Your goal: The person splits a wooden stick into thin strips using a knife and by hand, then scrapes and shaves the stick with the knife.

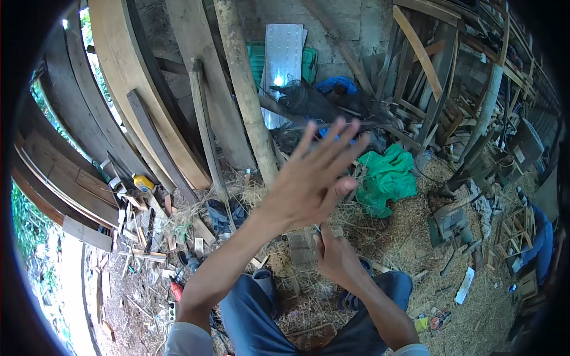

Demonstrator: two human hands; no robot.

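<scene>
Stretched out in front of me, my left hand (317, 178) has its fingers spread and nothing in it. Just below its wrist, my right hand (341, 258) is closed, with a slim dark object (319, 229) poking out past the thumb and index finger. What kind of thing it is I cannot make out, as most of it is hidden in the fist. Under both hands, between my feet, a flat wooden block (303, 249) lies on the shavings.
Long planks (148, 89) and a round pole (243, 89) lean against the wall ahead. A green plastic sheet (386, 178) lies to the right on wood shavings. At left are a yellow bottle (142, 183), a red tool (176, 289) and wood offcuts. A metal machine part (451, 225) stands at right.
</scene>
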